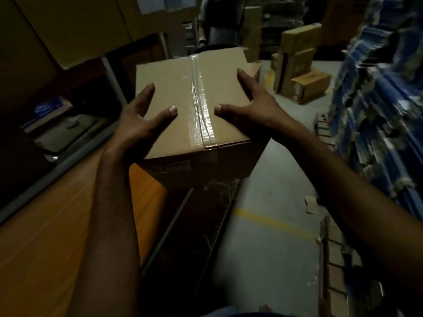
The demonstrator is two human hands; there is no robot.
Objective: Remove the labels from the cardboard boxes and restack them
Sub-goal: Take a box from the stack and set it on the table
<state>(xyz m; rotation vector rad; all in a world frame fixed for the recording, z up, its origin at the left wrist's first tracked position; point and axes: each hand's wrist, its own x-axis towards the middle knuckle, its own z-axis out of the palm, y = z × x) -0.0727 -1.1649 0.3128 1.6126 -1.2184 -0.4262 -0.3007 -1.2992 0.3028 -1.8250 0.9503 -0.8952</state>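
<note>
A sealed brown cardboard box point(169, 88) with a strip of clear tape down its top seam fills the middle of the view. It partly overhangs the corner of an orange-brown table point(45, 225). A small label point(171, 167) shows on its near side face. My left hand point(139, 117) lies against the box's left edge with fingers spread and the thumb on top. My right hand point(251, 104) mirrors it at the right edge, fingers straight, thumb pointing inward across the lid.
More cardboard boxes point(299, 74) are piled on the grey floor at the back right. Blue printed packs point(377, 110) are stacked along the right. Large cartons fill shelves at the upper left. A person point(217, 21) stands behind the box. A yellow floor line point(272, 223) runs below.
</note>
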